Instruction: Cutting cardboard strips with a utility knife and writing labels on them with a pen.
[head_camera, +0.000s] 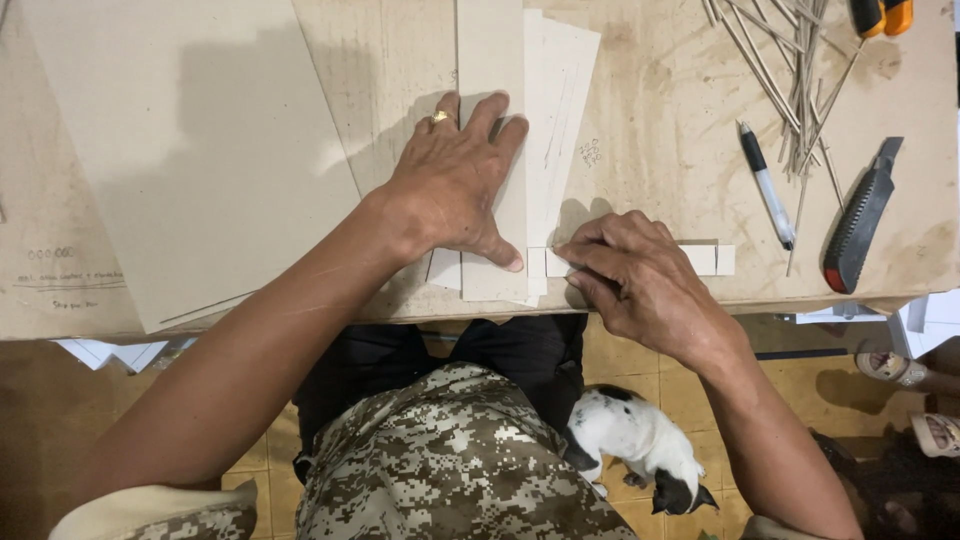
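Observation:
My left hand (455, 185), with a gold ring on one finger, lies flat with spread fingers on a stack of long pale cardboard strips (545, 90) that run away from me across the brown worktable (650, 130). My right hand (635, 275) rests near the table's front edge, its fingertips pinching a short white strip (710, 260) that lies crosswise under the long strips. The thumb of the left hand presses close to where the two strips cross.
A large grey cardboard sheet (190, 150) covers the table's left side. At the right lie a pen (766, 185), a black and red utility knife (860, 218), a bundle of thin sticks (790, 70) and orange-handled tools (880, 15). A black and white dog (640, 445) stands below by my legs.

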